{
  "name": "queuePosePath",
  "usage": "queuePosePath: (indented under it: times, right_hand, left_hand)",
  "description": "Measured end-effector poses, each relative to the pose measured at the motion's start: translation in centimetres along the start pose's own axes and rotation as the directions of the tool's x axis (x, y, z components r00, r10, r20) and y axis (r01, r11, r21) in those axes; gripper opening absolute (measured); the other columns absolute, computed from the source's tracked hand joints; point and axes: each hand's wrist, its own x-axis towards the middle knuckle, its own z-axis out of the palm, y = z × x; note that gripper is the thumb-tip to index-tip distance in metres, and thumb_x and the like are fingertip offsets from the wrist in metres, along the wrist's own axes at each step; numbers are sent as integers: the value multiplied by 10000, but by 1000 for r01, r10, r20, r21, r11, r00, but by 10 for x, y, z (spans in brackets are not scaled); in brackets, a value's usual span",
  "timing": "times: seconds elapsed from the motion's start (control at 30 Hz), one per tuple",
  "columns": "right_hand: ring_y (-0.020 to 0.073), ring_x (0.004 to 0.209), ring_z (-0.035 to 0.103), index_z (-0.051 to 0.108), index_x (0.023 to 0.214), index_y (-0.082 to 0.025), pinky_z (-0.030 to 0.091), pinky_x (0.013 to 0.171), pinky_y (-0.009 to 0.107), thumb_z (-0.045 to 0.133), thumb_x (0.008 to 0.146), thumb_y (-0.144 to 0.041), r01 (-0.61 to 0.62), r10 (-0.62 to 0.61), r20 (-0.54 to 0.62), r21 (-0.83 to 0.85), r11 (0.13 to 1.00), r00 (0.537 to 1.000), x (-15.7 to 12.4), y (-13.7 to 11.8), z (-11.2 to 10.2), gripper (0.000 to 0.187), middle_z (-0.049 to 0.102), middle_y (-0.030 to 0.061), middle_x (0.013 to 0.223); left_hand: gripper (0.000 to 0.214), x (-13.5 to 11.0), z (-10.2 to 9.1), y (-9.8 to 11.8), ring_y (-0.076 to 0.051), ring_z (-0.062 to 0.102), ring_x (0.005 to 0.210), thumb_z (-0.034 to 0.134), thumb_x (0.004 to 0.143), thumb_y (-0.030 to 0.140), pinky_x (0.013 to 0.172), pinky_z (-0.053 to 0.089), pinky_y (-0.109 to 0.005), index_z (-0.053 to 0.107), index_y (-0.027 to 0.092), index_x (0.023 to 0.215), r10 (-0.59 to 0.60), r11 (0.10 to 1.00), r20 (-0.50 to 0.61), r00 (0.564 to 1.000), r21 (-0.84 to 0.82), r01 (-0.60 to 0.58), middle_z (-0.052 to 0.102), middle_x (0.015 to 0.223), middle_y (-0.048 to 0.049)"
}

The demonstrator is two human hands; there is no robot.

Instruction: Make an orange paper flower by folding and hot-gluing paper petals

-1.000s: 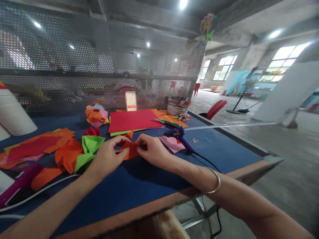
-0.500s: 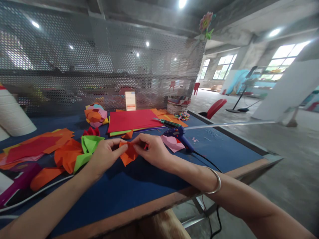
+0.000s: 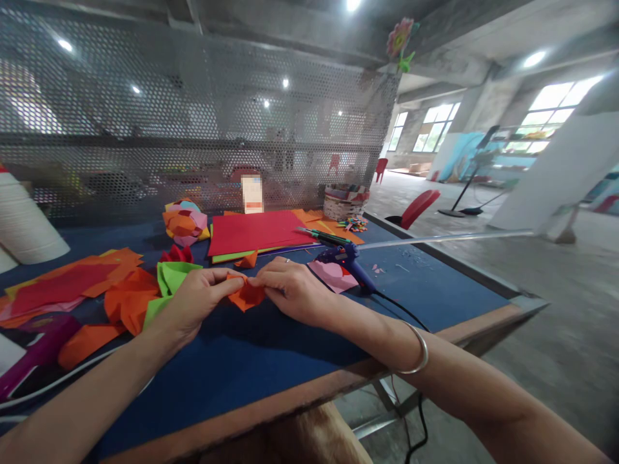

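Between my two hands hangs a small piece of orange paper (image 3: 246, 295), creased and partly folded. My left hand (image 3: 200, 298) pinches its left edge between thumb and fingers. At its right edge, my right hand (image 3: 296, 290) grips it with the fingertips, which are partly hidden behind the knuckles. A blue glue gun (image 3: 355, 264) lies just right of my right hand, over a pink paper piece (image 3: 333, 276). Behind the held piece lies a small orange paper scrap (image 3: 248, 260). Green folded paper (image 3: 174, 277) and crumpled orange paper (image 3: 129, 299) are beside my left wrist.
Red paper sheets (image 3: 256, 233) are stacked at the back with a cutter knife (image 3: 322, 236) on them. A basket (image 3: 344, 203) and a paper ball (image 3: 184, 222) stand behind. A purple tool (image 3: 41, 351) and white cord are at left. The glue gun's black cable (image 3: 403, 312) crosses the table's edge.
The orange paper has tilted and bunched up, moving slightly left and up. My right hand has turned over it, its knuckles now more on top. My left hand keeps its pinch.
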Motion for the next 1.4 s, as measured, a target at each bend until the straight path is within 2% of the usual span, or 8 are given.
queuePosePath:
  times: [0.2,0.4,0.5,0.57,0.63,0.73,0.9,1.4]
  right_hand:
    - [177,899,633,692,981,-145,499,840,315,419,930,-61,59,-58,22,-80,995,998,-1,1,0,289,703,108,953]
    - [173,925,627,685,988,-150,495,867,322,431,917,-61,39,-35,49,-72,997,998,-1,-2,0,278,703,106,979]
    - [152,858,628,663,1033,-144,487,798,274,474,888,-74,-120,122,-33,52,991,992,1,-6,1,248,706,86,951]
    - [119,731,606,652,1044,-134,469,695,231,490,890,-119,-284,301,-76,177,942,950,3,-9,3,223,696,52,879]
    - [96,652,567,666,982,-134,435,623,207,506,897,-177,-397,424,-40,281,874,905,5,-11,5,186,679,20,803]
    - [96,659,565,689,879,-138,416,614,201,563,877,-224,-469,483,51,353,810,874,6,-9,8,152,676,9,760]
    - [89,626,550,674,775,-140,392,581,192,608,838,-213,-483,503,53,383,787,862,4,-6,9,116,652,-6,691]
    - [86,564,500,667,754,-139,359,569,208,590,767,-65,-379,385,-10,151,913,923,2,-9,7,108,619,-10,650]
  left_hand:
    - [278,-3,1,1,-175,615,613,772,568,450,552,477,-267,731,179,617,-29,999,-1,1000,-29,29,719,664,-43]
    - [303,3,-1,-5,-139,545,546,731,606,483,535,430,-248,701,182,594,105,981,-14,994,168,-101,674,595,-12]
    - [277,3,-4,-6,-165,589,608,669,668,459,594,445,-261,727,188,682,209,934,-47,977,307,-185,714,662,-25]
    - [270,0,-4,-5,-176,597,612,631,703,444,578,437,-260,732,194,728,269,887,-68,961,405,-220,721,675,-25]
    - [257,-4,-2,-2,-171,580,571,601,725,427,534,416,-256,725,202,731,326,836,-83,942,491,-245,712,654,-16]
    - [234,-10,2,0,-165,581,558,566,762,389,529,410,-257,710,209,727,412,769,-62,909,558,-311,712,668,-7]
    - [241,-10,3,-3,-187,647,705,525,831,348,661,451,-281,691,204,734,504,694,28,863,582,-424,723,758,-25]
    - [162,-8,4,-5,-165,636,646,553,756,269,593,441,-258,694,195,728,454,702,68,888,587,-404,724,733,-10]
